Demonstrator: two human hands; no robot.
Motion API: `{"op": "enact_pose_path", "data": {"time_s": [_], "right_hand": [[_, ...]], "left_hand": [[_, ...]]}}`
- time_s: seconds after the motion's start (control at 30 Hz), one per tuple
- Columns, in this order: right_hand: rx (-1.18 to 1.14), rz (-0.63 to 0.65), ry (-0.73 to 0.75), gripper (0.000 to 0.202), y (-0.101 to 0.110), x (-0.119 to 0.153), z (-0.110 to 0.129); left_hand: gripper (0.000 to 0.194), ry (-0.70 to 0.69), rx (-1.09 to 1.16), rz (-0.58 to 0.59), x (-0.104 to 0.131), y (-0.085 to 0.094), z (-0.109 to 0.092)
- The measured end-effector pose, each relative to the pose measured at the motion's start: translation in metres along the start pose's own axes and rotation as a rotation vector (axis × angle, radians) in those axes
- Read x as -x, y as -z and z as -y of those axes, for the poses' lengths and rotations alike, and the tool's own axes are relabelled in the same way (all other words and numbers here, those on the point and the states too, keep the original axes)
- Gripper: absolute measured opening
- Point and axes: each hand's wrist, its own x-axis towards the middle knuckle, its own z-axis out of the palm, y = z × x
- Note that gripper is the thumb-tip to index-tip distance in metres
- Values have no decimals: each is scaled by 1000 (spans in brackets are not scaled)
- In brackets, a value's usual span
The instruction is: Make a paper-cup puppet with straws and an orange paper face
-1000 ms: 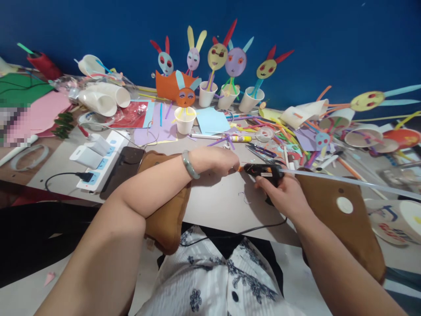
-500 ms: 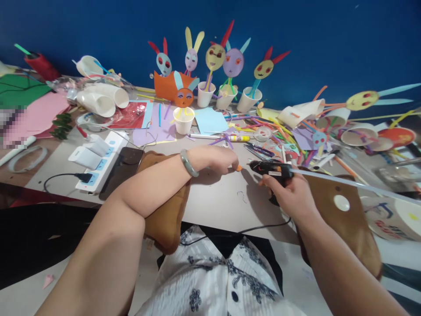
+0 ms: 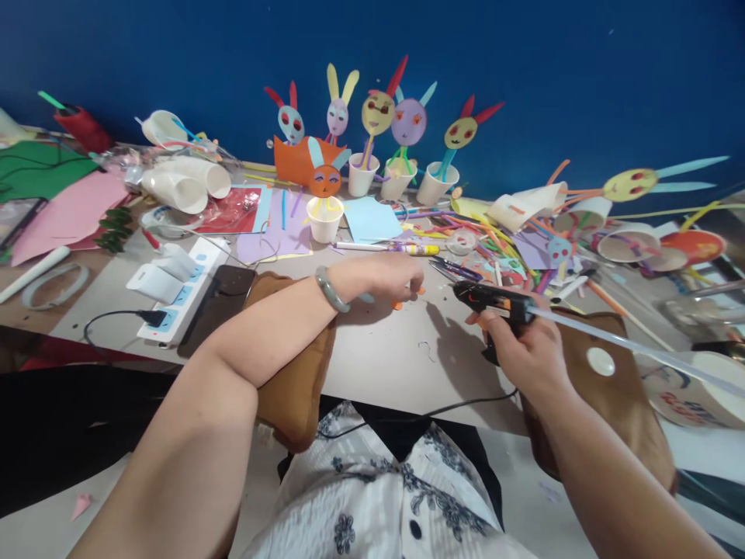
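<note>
My left hand (image 3: 399, 276), with a jade-like bangle (image 3: 332, 289) at the wrist, is low over the table with its fingers pinched together. Small orange bits (image 3: 396, 306) peek out at the fingertips, and a pale blue edge (image 3: 366, 297) shows under the palm; their full shape is hidden. My right hand (image 3: 528, 345) is wrapped round the handle of a black hot glue gun (image 3: 494, 301). A long clear glue stick (image 3: 617, 330) sticks out of its back. The nozzle points left toward my left hand, with a gap between them.
Paper rabbit figures in white cups (image 3: 324, 221) stand along the blue wall. Pipe cleaners (image 3: 494, 233) and scissors (image 3: 457, 269) lie behind my hands. A power strip (image 3: 186, 291) and phone (image 3: 218, 307) are at left; brown cushions (image 3: 296, 388) lie under both arms. The gun's cord (image 3: 442, 406) crosses the table edge.
The glue gun has drawn back to the right, away from my left fingers. My left hand has turned slightly, and more orange and a pale blue edge now show beneath it.
</note>
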Motion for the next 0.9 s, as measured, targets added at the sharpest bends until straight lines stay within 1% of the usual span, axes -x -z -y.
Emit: {"op": "enact_pose_path", "data": {"time_s": [0.07,0.1,0.13,0.2,0.27,0.33,0.4,0.47,0.57,0.7,0.9], "right_hand": [[-3,-61,46,27,1,-3,0],[6,-80,73,28,2,-6,-1],[26,-80,99,34,1,-9,-3],[107,-65,121,49,1,-17,-9],[216,-44,122,58,-1,-27,-15],[329,-23,152,64,-3,-38,-19],[439,6,221,68,-5,-49,-21],[525,52,270,68,-8,-59,-21],[600,88,277,68,-14,-70,-18],[647,66,294,68,-21,-81,-19],[715,92,378,71,-27,-86,-21]], "left_hand": [[34,44,-25,-53,2,2,-2],[33,66,-32,-75,2,3,-3],[33,89,-30,-99,2,4,-4],[33,137,-6,-161,1,3,-4],[36,173,14,-248,-4,-1,-1],[39,184,9,-346,-8,-6,3],[41,201,-9,-449,-12,-11,5],[42,223,-13,-515,-12,-13,4],[46,263,-8,-560,-10,-13,0],[53,306,-27,-613,-8,-14,-4],[58,354,-112,-595,-12,-22,-10]]}}
